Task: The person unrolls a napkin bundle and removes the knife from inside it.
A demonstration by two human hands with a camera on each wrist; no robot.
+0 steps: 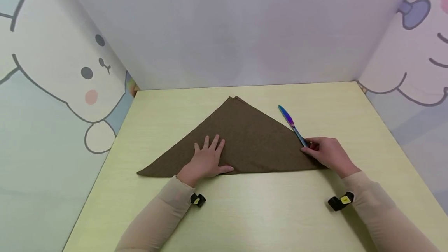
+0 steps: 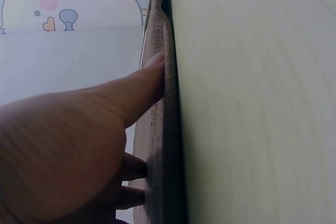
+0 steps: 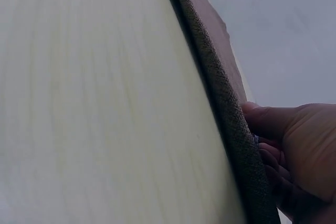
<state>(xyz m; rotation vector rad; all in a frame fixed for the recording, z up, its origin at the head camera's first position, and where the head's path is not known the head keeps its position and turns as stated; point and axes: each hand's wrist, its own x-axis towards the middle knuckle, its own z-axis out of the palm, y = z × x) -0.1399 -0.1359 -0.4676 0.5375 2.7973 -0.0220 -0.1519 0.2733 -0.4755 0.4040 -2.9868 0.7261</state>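
Observation:
A brown cloth napkin (image 1: pixel 252 139), folded into a triangle, lies on the table with its peak pointing away and its long folded edge toward me. Spread flat on the left half of the napkin, my left hand (image 1: pixel 206 162) rests with straight fingers, the thumb along the folded edge. At the right corner, my right hand (image 1: pixel 327 153) pinches the handle end of a table knife (image 1: pixel 288 119) with a rainbow sheen. The blade points up and left, past the napkin's right slanted edge. In the right wrist view, the fingers (image 3: pixel 268 121) curl beside the cloth edge; the knife is mostly hidden there.
The pale wooden table (image 1: pixel 266 213) reaches back to a plain light wall (image 1: pixel 238 30). Side panels with cartoon animals (image 1: pixel 56 69) stand at left and right. Each wrist wears a small black camera (image 1: pixel 341 201).

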